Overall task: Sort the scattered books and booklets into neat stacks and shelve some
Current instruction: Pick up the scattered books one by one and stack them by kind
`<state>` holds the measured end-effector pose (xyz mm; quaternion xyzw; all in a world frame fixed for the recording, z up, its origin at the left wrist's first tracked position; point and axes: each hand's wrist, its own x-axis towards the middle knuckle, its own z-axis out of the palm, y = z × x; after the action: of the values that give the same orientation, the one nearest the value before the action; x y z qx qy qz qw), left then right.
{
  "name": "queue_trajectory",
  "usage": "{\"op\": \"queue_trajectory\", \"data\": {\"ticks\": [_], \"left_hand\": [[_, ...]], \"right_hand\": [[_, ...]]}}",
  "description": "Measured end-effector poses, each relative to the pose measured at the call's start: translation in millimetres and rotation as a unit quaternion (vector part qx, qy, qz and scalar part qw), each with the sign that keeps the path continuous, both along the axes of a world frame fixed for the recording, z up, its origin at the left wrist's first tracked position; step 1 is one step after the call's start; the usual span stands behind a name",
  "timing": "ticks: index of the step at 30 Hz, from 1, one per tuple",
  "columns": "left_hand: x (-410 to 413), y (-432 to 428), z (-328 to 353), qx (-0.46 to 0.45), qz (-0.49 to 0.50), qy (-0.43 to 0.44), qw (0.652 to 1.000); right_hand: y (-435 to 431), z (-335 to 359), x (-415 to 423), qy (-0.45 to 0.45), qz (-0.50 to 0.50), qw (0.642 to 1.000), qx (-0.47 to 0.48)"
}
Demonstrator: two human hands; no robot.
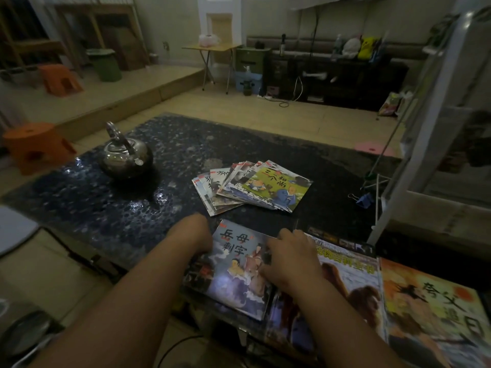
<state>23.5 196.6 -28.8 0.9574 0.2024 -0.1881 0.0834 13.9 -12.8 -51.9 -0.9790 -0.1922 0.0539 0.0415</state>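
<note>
A blue-grey booklet [239, 272] with Chinese characters lies at the table's near edge, on top of other booklets. My left hand [192, 235] grips its left edge, fingers hidden under it. My right hand [289, 258] rests on its right edge, fingers curled onto the cover. Beneath my right hand lies a large book [353, 285] showing a brown animal. An orange-covered book [435, 312] lies at the far right. A fanned pile of thin booklets [252, 185] sits in the middle of the table, topped by a green-covered one.
A metal kettle [125, 155] stands at the table's left on the dark pebbled tabletop [87, 203]. A blue binder clip [364, 200] lies at the right. A white shelf frame [430, 123] rises at the right. Orange stools [34, 144] stand on the floor at the left.
</note>
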Motion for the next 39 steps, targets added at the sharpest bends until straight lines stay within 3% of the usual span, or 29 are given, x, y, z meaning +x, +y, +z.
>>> {"op": "queue_trajectory", "data": {"ticks": [8,13,27,33,39], "left_hand": [[0,-2,-4,-0.049,-0.034,-0.038,0.998],[2,-4,-6,-0.033,-0.037,-0.040,0.998],[46,-73,-6,-0.090,-0.094,-0.296,0.946],[98,-88,-11,-0.043,-0.101,-0.281,0.953],[130,-113,-28,-0.031,-0.254,-0.235,0.938]], "right_hand": [[1,1,-1,0.044,0.014,0.999,0.003],[0,1,-2,0.031,0.014,0.999,0.017],[-28,16,25,0.010,-0.081,0.988,0.128],[-52,22,42,0.006,-0.128,0.979,0.156],[-62,14,55,0.023,-0.154,0.970,0.186]]}}
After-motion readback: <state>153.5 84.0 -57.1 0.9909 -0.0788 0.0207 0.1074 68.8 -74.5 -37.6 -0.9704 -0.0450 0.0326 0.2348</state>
